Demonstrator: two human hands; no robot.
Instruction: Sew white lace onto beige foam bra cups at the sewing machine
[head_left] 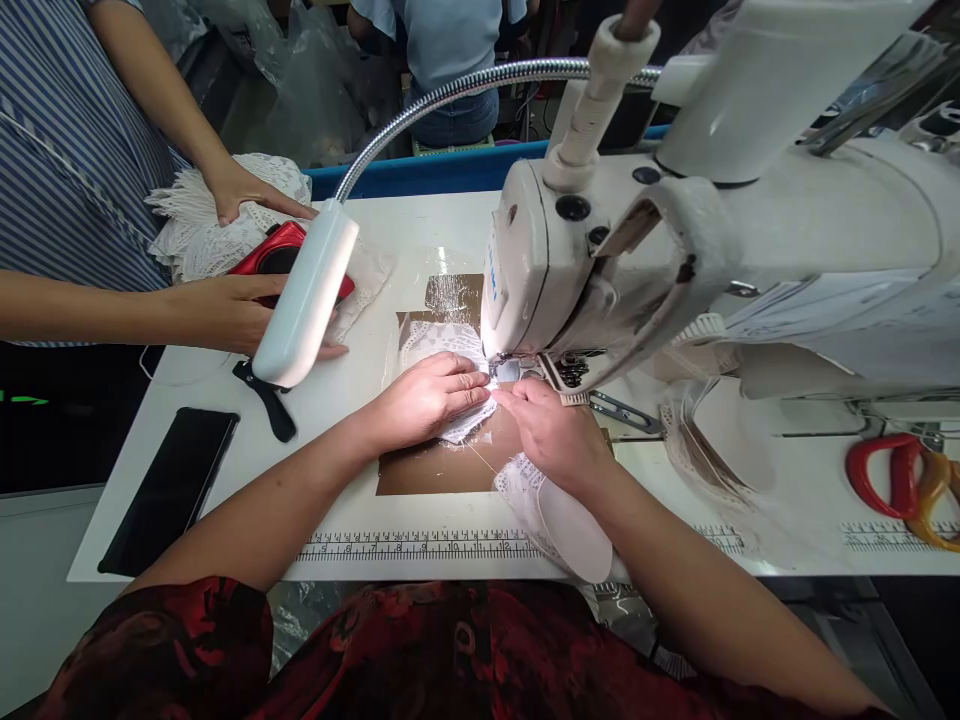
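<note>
White lace fabric (450,345) lies under the needle area of a white sewing machine (532,260), on a brown taped patch (427,470). My left hand (431,400) rests flat on this lace, its fingers stretched toward the presser foot. Just right of the needle, my right hand (551,425) has its fingers bent together at the lace edge; whatever the fingertips pinch is too small to make out. Below my right wrist lies a second lace piece with a smooth white cup (574,525), joined by a thin thread toward the needle.
At the left, another person's hands (225,310) touch a red and black object (277,255) beside stacked lace (202,220). A lamp (307,295) overhangs the table. A black phone-like slab (172,490) lies front left. Stacked cups (727,440) and scissors (889,475) are at right.
</note>
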